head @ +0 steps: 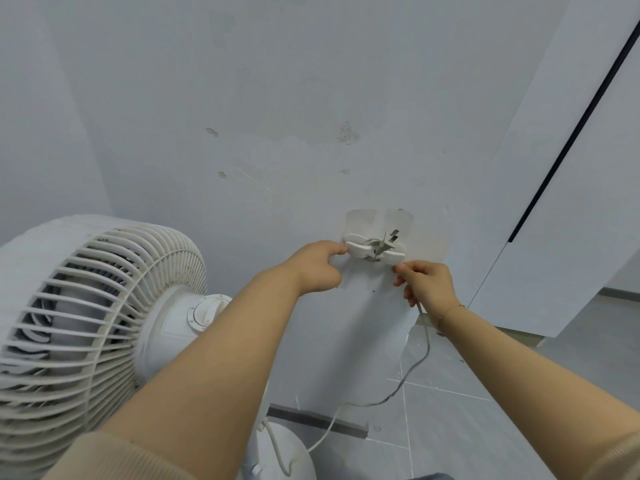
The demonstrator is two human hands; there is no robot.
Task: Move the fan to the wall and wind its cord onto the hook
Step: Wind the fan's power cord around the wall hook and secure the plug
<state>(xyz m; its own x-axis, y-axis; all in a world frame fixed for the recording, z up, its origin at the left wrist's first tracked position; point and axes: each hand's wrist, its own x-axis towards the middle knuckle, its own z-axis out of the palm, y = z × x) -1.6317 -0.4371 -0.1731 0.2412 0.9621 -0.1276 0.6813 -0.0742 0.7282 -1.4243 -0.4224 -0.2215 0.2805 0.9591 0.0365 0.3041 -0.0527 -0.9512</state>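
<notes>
A white pedestal fan (86,313) stands at the left beside the wall, its round base (277,452) low in the middle. A white hook (375,251) is stuck on the wall on a clear adhesive plate. My left hand (317,268) has its fingers curled and touches the hook's left end with the thumb. Just below the hook's right end, my right hand (427,284) pinches the grey-white cord (408,372). The cord hangs from that hand in a loop down to the fan's base. Whether any cord lies around the hook is hard to tell.
The pale wall (277,116) shows chipped paint patches. A white cabinet door (571,168) with a dark vertical gap stands at the right. Grey floor tiles (485,427) and a dark skirting strip (318,419) lie below.
</notes>
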